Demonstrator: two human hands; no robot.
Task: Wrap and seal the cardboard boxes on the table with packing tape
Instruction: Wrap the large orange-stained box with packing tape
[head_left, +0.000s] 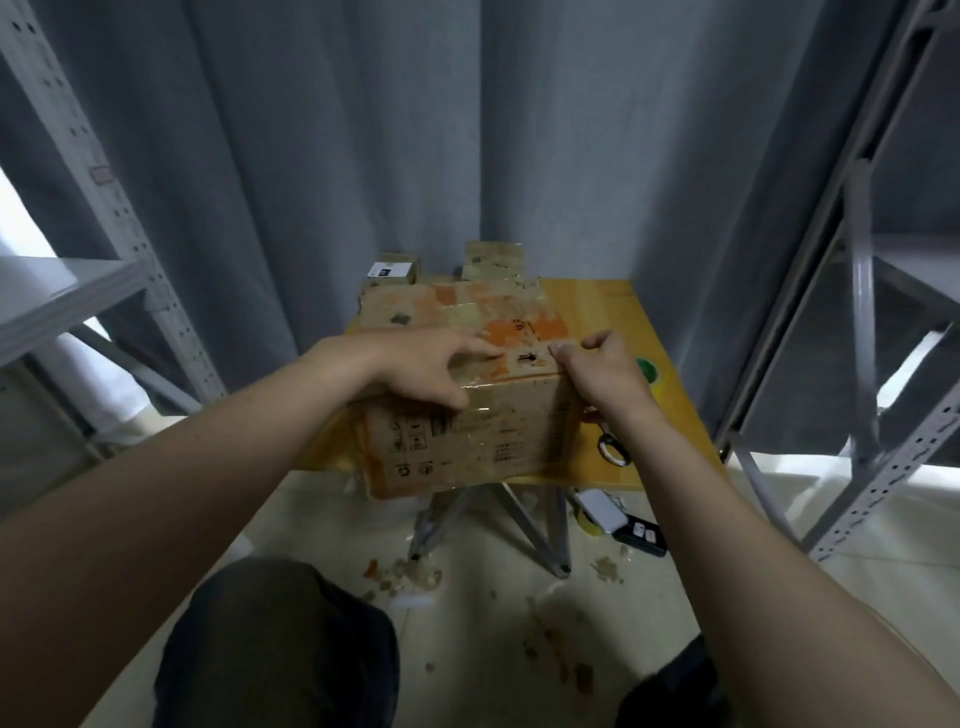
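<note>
Boxes come to at least four by our count: the front box (483, 441) under both hands, a wider flat box (410, 306) touching it from behind, a small labelled box (395, 266) at the far edge, and a taped stack (493, 260) beside that, whose number we cannot tell. The front box sits at the near edge of the yellow worktop (597, 312), printed face toward us, with one glossy band of packing tape (511, 387) along its top front edge.

One pair of scissors (613, 447) lies on the worktop just right of the front box, partly hidden by the right wrist, and one green spot (647, 371) shows farther back. Below we make out the folding legs (540, 525), tape scraps (410, 574) scattered on the floor, one white device (600, 512) and one black object (641, 538). Two metal racks flank us, the left rack (119, 218) and the right rack (862, 291), with a grey curtain (467, 130) behind.

Our left hand (421, 366) lies across the top front edge, fingers spread and fairly straight on the top, thumb down on the front face. Its grip is apart, pressing flat. Our right hand (605, 376) hooks over the top right corner, fingers curled with their tips on the top, its grip clamped on that corner. Whether tape sits under those tips is too blurred to tell.
</note>
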